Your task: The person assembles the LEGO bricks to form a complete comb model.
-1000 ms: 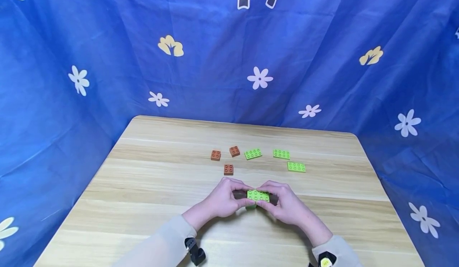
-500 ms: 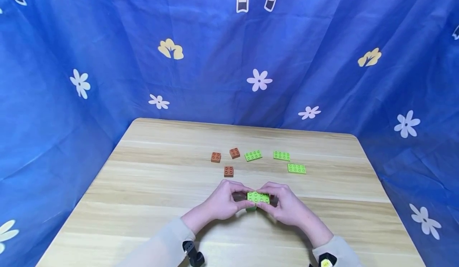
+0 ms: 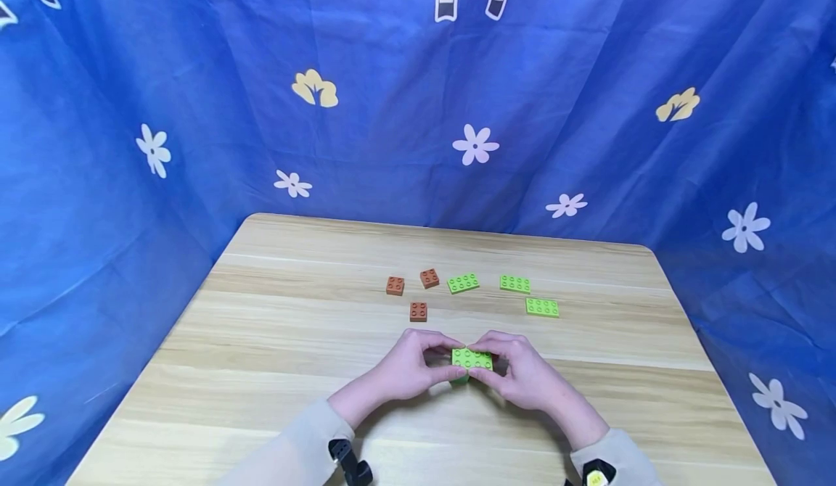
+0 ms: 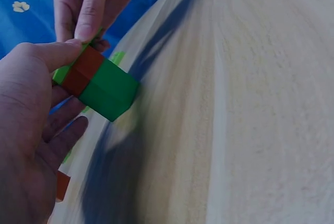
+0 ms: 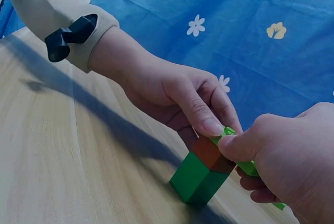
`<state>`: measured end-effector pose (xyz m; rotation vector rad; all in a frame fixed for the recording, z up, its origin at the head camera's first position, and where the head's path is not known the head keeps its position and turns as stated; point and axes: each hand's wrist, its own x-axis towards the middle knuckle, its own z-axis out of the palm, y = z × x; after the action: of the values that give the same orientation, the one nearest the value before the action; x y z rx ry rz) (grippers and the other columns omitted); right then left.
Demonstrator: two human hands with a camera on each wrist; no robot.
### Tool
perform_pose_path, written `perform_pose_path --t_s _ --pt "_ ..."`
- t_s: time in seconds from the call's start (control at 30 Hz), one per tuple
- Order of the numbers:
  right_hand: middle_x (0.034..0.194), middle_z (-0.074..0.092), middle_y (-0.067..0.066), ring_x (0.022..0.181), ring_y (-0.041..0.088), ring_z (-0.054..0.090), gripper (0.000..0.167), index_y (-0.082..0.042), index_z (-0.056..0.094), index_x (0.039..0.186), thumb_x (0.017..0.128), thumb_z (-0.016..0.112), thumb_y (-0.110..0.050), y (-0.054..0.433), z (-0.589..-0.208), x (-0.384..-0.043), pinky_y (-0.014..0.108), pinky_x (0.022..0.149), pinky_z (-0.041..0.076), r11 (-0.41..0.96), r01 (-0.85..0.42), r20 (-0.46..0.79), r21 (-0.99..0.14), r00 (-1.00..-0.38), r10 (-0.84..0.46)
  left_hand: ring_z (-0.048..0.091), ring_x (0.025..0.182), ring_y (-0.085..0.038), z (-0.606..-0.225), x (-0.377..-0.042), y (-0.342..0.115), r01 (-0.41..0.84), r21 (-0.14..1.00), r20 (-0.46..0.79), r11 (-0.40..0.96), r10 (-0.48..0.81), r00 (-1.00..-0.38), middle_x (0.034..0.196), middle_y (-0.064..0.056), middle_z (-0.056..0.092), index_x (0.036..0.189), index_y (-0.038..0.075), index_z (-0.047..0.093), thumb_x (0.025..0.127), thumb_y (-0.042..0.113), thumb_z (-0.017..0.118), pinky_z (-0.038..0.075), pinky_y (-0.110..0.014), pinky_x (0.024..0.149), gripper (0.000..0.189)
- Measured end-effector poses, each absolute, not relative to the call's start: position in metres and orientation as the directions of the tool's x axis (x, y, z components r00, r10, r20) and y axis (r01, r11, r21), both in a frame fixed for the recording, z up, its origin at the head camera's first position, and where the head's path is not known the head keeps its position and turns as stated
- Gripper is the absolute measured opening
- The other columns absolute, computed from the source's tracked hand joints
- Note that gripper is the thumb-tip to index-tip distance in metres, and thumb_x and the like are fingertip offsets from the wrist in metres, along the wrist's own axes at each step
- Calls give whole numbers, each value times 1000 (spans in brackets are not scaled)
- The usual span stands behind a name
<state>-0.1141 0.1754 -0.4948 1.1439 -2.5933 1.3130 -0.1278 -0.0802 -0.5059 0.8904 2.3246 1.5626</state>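
Note:
A light green 2x4 toy brick plate [image 3: 472, 358] lies studs up on top of a small stack at the table's near middle. Beneath it are a reddish-brown brick [image 5: 211, 155] and, at the bottom, a darker green block [image 5: 197, 181]. My left hand [image 3: 410, 367] pinches the plate from the left, thumb on the near edge and fingers on the far edge. From the right, my right hand [image 3: 526, 374] pinches it the same way. The thumbs nearly meet at the near edge. In the left wrist view, the stack's green block [image 4: 109, 91] shows below both hands.
Beyond the hands, several loose bricks lie on the wooden table [image 3: 294, 341]. Three brown 2x2 bricks [image 3: 419, 312] are to the left; three light green plates [image 3: 542, 307] are to the right. A blue patterned curtain [image 3: 392, 109] surrounds the table's back and sides.
The head view has shifted very slightly. Both hands keep the same grip on the plate, and the loose bricks have not moved.

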Motion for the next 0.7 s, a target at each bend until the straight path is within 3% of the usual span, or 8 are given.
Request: perform_pose_path --t_s 0.33,0.7 --pt "108 72 -9 92 7 67 32 -6 75 124 94 82 -17 176 -493 -114 29 79 59 395 -624 322 -674 -730 -603 70 113 -16 -494 -137 -90 393 871 160 296 585 -795 121 1 76 124 7 76 92 33 85 56 -37 101 42" --pt "111 72 -8 99 8 68 34 -5 75 123 93 84 -17 175 -491 -114 32 87 59 400 -625 321 -670 -730 -604 62 129 -29 -485 -160 -110 423 777 206 466 447 -871 138 -3 68 136 9 70 89 24 88 46 -50 113 52"
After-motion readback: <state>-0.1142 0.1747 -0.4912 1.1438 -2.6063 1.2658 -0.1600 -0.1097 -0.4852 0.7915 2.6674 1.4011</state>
